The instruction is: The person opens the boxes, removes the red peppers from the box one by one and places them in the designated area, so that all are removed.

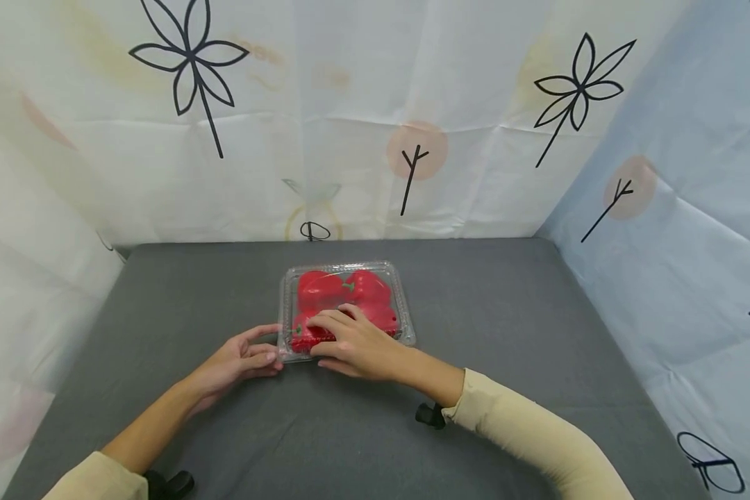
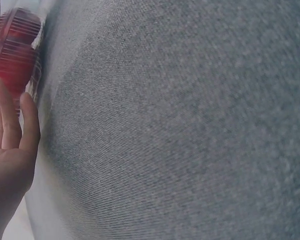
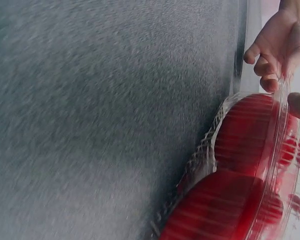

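Note:
A clear plastic clamshell box (image 1: 403,305) holding several red bell peppers (image 1: 367,286) rests on the grey cloth. Its lid lies over the peppers; whether the rim is latched all round I cannot tell. My left hand (image 1: 240,362) is at the near left corner, thumb and fingers about the rim in a pinch. In the left wrist view the fingers of that left hand (image 2: 10,135) reach along the box side. Across the near part of the lid rests my right hand (image 1: 356,347), fingers spread and slightly bent. The right wrist view shows the ribbed box side (image 3: 210,150) close up.
Grey cloth (image 1: 506,312) covers the table around the box. White patterned curtains (image 1: 350,104) stand behind it and along both sides. A black wrist strap (image 1: 430,415) shows at the right sleeve, another black strap (image 1: 169,485) at the left.

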A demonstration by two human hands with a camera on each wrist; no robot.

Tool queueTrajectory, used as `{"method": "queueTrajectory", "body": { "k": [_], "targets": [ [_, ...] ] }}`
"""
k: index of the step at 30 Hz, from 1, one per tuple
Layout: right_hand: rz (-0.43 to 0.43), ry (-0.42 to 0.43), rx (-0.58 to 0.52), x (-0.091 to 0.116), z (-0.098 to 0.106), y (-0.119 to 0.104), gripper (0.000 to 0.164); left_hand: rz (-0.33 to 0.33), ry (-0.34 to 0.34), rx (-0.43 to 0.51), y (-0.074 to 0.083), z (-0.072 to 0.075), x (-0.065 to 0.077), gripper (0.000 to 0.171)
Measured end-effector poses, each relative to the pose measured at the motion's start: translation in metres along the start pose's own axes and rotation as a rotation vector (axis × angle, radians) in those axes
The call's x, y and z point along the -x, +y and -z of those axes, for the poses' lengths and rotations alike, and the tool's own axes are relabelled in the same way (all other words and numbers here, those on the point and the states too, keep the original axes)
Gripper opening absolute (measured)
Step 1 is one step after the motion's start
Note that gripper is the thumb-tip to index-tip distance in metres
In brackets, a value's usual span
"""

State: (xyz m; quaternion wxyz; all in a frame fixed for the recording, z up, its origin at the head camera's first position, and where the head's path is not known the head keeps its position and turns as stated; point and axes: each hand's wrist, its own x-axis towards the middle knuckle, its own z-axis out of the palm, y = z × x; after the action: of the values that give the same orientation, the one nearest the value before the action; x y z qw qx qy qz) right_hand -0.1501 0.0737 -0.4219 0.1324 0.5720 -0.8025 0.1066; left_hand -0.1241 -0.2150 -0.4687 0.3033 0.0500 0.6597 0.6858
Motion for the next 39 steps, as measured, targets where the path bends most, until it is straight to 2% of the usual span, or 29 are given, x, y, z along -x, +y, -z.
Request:
{"method": "queueTrajectory", "body": {
  "k": [5,18,32,39],
  "targets": [
    [-0.021,0.046,0.013,-0.006,-0.004,-0.002,0.015,-0.017,-0.03,0.016,-0.001,-0.001,0.001,0.071],
    [-0.046,0.088,0.075,-0.012,-0.013,-0.008,0.012,-0.035,-0.059,0.036,-0.003,0.002,0.0,0.07],
    [-0.051,0.081,0.093,-0.012,-0.017,-0.011,0.011,-0.048,-0.051,0.023,-0.005,0.001,-0.001,0.072],
    [-0.049,0.085,0.113,-0.012,-0.018,-0.011,0.012,-0.037,0.001,0.006,-0.004,-0.002,-0.002,0.073]
  ]
}}
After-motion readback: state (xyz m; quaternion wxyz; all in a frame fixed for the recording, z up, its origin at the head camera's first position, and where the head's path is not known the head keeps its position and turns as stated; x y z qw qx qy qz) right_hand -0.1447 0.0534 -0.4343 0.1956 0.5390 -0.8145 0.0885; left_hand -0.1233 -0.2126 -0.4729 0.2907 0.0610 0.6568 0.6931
